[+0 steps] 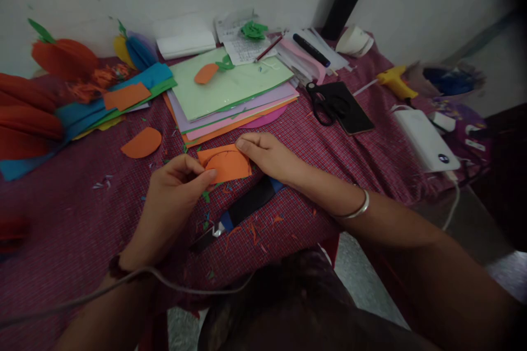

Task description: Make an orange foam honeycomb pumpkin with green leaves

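Observation:
Between both hands is a small piece of orange paper (228, 165) with a dark curved line drawn on it. My left hand (177, 186) pinches its left edge between thumb and fingers. The upper right corner is pinched by my right hand (269, 159). Below the paper lies a dark tool with blue ends and a metal tip (247, 205), flat on the checked cloth; its kind is not clear. To the left rests an orange half-round paper cutout (142, 143). A stack of coloured paper (234, 88) lies just beyond my hands.
Black scissors (323, 107) and a dark notebook (349, 108) lie to the right, near a white power bank (426, 140) and a yellow glue gun (397, 81). Orange paper pumpkins (63, 58) stand at the left. A cable (185, 287) crosses my left wrist. Paper scraps litter the cloth.

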The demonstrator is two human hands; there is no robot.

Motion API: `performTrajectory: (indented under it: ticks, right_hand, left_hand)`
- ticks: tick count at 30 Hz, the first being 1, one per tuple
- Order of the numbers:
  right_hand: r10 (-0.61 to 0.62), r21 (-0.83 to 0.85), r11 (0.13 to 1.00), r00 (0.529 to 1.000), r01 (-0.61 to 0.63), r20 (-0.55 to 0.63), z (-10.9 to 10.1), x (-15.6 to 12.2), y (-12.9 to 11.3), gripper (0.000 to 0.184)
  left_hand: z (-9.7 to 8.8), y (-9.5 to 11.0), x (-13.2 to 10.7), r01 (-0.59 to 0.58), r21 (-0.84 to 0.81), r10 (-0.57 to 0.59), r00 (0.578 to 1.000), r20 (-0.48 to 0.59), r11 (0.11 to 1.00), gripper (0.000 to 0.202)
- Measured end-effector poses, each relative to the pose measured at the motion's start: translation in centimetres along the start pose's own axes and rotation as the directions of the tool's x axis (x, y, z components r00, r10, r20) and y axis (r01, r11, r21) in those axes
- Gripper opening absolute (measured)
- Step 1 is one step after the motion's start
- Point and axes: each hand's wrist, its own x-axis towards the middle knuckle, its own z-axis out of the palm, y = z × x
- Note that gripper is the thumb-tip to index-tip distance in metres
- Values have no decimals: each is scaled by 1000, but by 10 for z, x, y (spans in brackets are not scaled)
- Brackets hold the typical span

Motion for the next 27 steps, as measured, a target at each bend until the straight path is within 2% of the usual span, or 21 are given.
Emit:
performTrajectory:
  ticks: [8, 11, 14, 17, 22, 27]
  right_hand:
    - [5, 33, 999, 1000, -6, 12, 1, 0, 0, 34]
    - [13, 54, 998, 1000, -14, 21, 1, -1, 0, 32]
    - [18, 70, 997, 999, -20, 28, 1, -1, 1, 31]
    - [24, 62, 998, 1000, -25, 18, 1, -2, 2, 31]
    - [33, 42, 999, 999, -33, 15, 0, -2, 2, 32]
    - [35, 28, 999, 999, -35, 16, -1, -2, 2, 31]
  left_hand:
    - [0, -1, -2, -52, -1, 52, 999, -10, 999, 20]
    - [2, -1, -1, -112, -82, 109, 993, -42, 990, 20]
    - [4, -2, 0, -139, -185, 138, 990, -17, 973, 44]
    - [6, -3, 0, -162, -199, 169, 985, 17, 966, 63]
    - [7, -3, -1, -193, -169, 193, 981, -13, 967, 62]
    - [6, -6, 0, -203, -144, 208, 978, 22, 969, 57]
